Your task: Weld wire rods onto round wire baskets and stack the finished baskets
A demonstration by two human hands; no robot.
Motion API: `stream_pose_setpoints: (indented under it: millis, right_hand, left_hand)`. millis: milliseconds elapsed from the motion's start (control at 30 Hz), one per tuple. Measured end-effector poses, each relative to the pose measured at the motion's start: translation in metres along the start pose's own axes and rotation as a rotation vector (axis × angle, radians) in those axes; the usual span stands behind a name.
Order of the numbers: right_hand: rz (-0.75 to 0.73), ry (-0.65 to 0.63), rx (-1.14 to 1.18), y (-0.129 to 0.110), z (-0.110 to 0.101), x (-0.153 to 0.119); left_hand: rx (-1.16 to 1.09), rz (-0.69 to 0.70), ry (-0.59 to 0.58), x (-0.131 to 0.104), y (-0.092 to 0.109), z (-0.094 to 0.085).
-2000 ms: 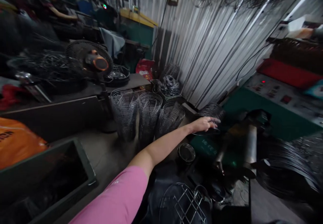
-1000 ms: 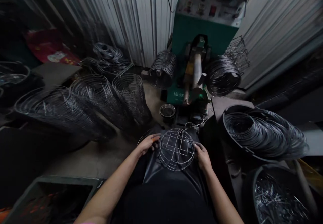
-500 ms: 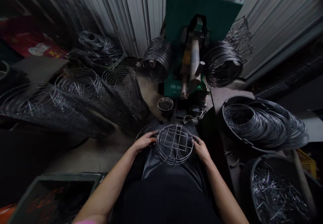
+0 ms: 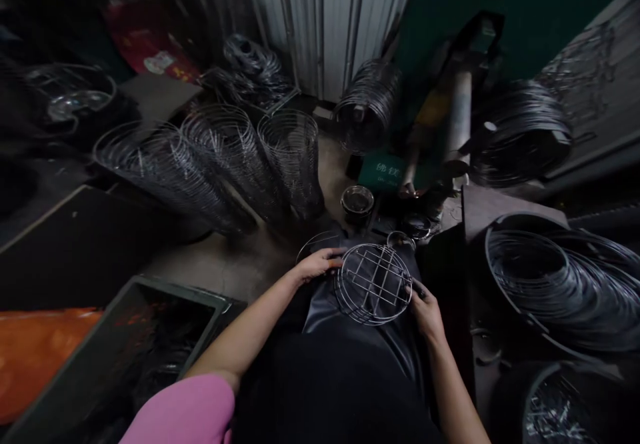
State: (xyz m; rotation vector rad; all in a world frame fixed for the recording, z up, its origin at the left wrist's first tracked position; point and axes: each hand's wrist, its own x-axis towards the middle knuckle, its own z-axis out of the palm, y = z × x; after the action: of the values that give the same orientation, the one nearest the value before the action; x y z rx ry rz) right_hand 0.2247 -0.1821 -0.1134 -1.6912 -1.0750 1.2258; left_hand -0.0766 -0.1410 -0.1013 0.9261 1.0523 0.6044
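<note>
Over my lap lies a small stack of round wire racks, rings with straight wires crossing inside them. My left hand is closed on the stack's left rim, fingers along the wire. On the right rim, my right hand grips with darkened fingertips. A dark apron is spread under the racks. Behind my left hand a loose thin wire ring shows in part. Just past the racks stands a small metal ring.
Leaning stacks of wire racks stand front left. A green machine with a metal arm is ahead. At right are a tub of wire rings and a bucket of short wire pieces. A green crate sits lower left.
My view has swung to the left, so the machine and tubs appear further right. Both hands still hold the racks over my lap. More of the pink sleeve shows.
</note>
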Motion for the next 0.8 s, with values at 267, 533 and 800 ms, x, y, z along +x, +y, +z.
stream_pose_setpoints:
  millis: [267, 533, 800]
  right_hand:
    - [0.005, 0.041, -0.053, -0.002, 0.001, 0.003]
    - [-0.006, -0.008, -0.179, -0.005, 0.003, 0.005]
    - [0.023, -0.144, -0.133, -0.014, -0.001, -0.017]
  left_hand:
    - [0.223, 0.217, 0.014, 0.004, -0.006, -0.002]
    - [0.511, 0.218, 0.025, 0.004, -0.011, -0.006]
    - [0.634, 0.112, -0.213, -0.016, 0.004, -0.018]
